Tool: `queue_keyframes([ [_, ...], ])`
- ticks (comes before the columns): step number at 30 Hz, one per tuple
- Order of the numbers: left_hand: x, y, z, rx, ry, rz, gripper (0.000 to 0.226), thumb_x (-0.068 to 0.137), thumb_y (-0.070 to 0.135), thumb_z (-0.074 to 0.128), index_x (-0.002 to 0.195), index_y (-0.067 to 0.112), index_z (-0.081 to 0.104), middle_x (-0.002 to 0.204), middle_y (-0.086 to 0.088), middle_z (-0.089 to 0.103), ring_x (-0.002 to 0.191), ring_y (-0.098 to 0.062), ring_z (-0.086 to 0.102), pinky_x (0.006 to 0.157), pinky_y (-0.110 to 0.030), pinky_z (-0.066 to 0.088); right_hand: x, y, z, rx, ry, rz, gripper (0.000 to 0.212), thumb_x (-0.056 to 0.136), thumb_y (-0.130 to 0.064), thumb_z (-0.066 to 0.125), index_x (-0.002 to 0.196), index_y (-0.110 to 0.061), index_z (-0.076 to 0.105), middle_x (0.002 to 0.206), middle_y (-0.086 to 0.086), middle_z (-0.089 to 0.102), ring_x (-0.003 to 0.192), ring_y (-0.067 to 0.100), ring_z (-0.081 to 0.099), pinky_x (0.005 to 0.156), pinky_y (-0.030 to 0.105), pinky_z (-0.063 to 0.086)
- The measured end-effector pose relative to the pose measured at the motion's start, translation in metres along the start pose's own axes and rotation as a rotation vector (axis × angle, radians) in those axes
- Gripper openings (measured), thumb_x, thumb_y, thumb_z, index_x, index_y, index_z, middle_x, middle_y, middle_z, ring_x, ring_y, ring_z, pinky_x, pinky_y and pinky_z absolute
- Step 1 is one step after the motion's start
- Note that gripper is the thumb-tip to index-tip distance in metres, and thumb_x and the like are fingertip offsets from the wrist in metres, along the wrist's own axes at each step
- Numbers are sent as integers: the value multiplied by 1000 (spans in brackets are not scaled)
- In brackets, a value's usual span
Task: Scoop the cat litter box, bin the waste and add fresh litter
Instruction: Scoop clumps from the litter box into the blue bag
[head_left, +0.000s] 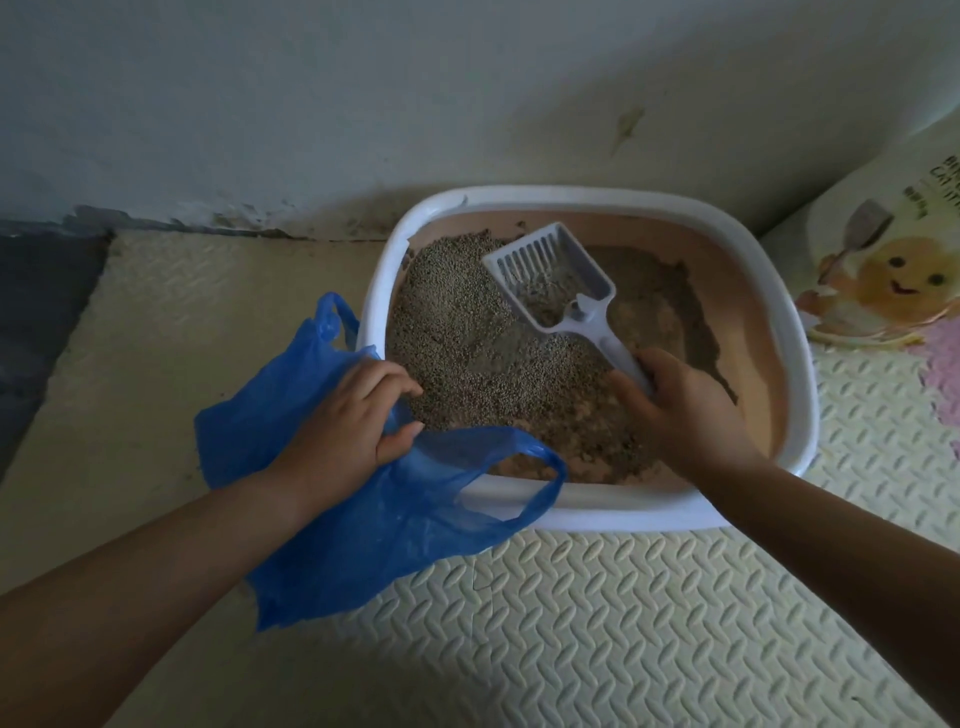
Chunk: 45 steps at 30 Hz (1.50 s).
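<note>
A white-rimmed litter box (795, 364) with a tan inside stands on the floor against the wall, holding grey granular litter (467, 338). My right hand (685, 405) grips the handle of a white slotted scoop (550, 275), whose head holds some litter above the bed. My left hand (353, 421) grips the edge of a blue plastic bag (374, 530) at the box's front-left rim. One bag handle drapes over the front rim.
A cream bag of cat litter (883, 244) with a cartoon picture leans at the right, by the wall. Cream textured foam mats (597, 623) cover the floor. A dark grey mat (36, 306) lies at the far left. The wall runs close behind the box.
</note>
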<state>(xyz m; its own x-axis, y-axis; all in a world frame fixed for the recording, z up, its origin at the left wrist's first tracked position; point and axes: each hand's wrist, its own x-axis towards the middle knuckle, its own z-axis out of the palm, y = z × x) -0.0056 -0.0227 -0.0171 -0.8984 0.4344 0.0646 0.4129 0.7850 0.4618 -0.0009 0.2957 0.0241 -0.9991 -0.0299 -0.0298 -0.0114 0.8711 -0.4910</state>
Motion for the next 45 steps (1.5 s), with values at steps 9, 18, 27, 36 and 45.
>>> queue_keyframes([
  [9, 0, -1, 2, 9, 23, 11, 42, 88, 40, 47, 110, 7, 62, 111, -4, 53, 108, -16, 47, 101, -17, 28, -6, 4, 1, -2, 31, -70, 12, 90, -34, 56, 88, -22, 54, 55, -13, 45, 49, 0, 42, 45, 21, 31],
  [18, -1, 0, 1, 6, 19, 9, 42, 88, 39, 46, 110, 7, 61, 111, -5, 53, 108, -15, 46, 101, -12, 25, -4, 6, -3, -63, -11, -57, 22, 90, -38, 56, 101, -19, 60, 61, -7, 53, 56, 17, 53, 51, 29, 38],
  [27, -10, 3, 3, -43, 16, 55, 60, 91, 63, 39, 111, 11, 60, 113, 3, 50, 111, -10, 44, 105, -6, 18, 25, 44, -46, -265, -484, -156, 36, 82, -43, 60, 118, -39, 59, 78, -15, 64, 65, 0, 57, 64, 29, 48],
  [36, -28, 3, 13, 17, 43, 188, 49, 93, 51, 47, 100, 6, 63, 106, -3, 54, 103, -15, 49, 109, -25, 31, 49, 56, -65, -407, -515, -144, 25, 83, -36, 65, 108, -39, 68, 79, -12, 68, 70, 7, 61, 69, 32, 50],
  [45, -27, -6, 22, 25, 103, 262, 40, 89, 41, 58, 101, 3, 65, 106, -7, 56, 104, -18, 52, 114, -34, 28, 74, 73, -57, -474, -584, -130, 26, 77, -29, 70, 104, -28, 73, 71, -9, 66, 65, 8, 60, 65, 28, 48],
])
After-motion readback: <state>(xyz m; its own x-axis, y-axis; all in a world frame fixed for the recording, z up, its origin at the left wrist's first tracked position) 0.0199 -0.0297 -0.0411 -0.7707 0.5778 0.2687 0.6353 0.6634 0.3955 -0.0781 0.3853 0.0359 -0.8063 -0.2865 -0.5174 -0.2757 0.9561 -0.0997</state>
